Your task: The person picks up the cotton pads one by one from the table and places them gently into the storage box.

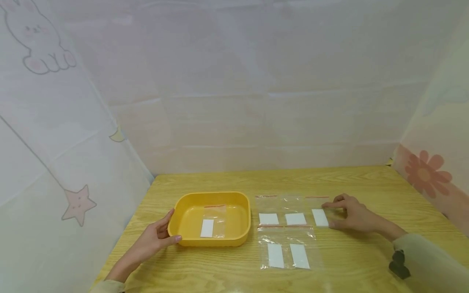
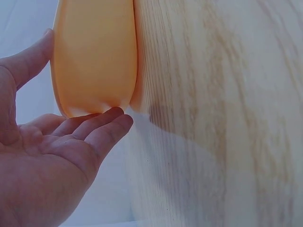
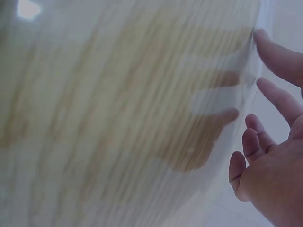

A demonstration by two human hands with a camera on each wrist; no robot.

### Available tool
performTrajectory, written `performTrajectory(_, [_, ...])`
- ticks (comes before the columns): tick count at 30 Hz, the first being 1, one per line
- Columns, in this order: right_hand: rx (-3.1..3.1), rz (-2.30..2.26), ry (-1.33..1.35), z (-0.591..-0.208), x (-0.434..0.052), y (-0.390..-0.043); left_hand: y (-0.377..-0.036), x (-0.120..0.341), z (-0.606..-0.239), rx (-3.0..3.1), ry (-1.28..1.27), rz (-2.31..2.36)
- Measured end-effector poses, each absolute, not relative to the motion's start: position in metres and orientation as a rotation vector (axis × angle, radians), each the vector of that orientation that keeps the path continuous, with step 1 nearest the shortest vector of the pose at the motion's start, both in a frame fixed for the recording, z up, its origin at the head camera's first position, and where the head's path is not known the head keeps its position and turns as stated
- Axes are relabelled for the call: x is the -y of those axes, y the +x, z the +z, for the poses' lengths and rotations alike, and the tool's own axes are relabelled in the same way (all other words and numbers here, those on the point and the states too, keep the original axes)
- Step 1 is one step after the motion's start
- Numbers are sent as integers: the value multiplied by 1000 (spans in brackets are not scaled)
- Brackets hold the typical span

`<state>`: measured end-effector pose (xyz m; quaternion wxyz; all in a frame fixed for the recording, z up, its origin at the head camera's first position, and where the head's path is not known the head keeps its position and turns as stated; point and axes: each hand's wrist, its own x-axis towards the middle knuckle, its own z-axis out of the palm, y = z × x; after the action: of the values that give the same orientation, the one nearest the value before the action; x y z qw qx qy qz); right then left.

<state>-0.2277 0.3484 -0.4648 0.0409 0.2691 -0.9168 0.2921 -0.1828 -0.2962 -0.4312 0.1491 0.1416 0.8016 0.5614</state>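
In the head view, my left hand (image 1: 155, 238) holds the left end of a yellow plastic basin (image 1: 210, 243), thumb at the front rim and fingers against the outer wall. The left wrist view shows the thumb (image 2: 35, 59) on the basin's edge (image 2: 94, 56). Inside the basin lies a clear zip bag (image 1: 219, 224) with a white card (image 1: 207, 228). My right hand (image 1: 353, 213) is at the right edge of another bag, which holds a white piece (image 1: 320, 218). Its thumb and index finger are spread apart; in the right wrist view the other fingers (image 3: 252, 142) are loosely bent.
Right of the basin, more zip bags with white pieces lie flat in two rows: two at the back (image 1: 268, 219) (image 1: 295, 219) and two in front (image 1: 275, 256) (image 1: 299, 256). The wooden table (image 1: 205, 272) meets a pale cloth backdrop (image 1: 256, 122) behind.
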Motion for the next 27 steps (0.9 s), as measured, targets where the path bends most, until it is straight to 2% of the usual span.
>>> performTrajectory(11, [2812, 875, 838, -461, -348, -229, -182, 295, -430, -2317, 378, 1611])
performTrajectory(27, [2885, 832, 720, -467, -350, -230, -181, 294, -428, -2321, 377, 1607])
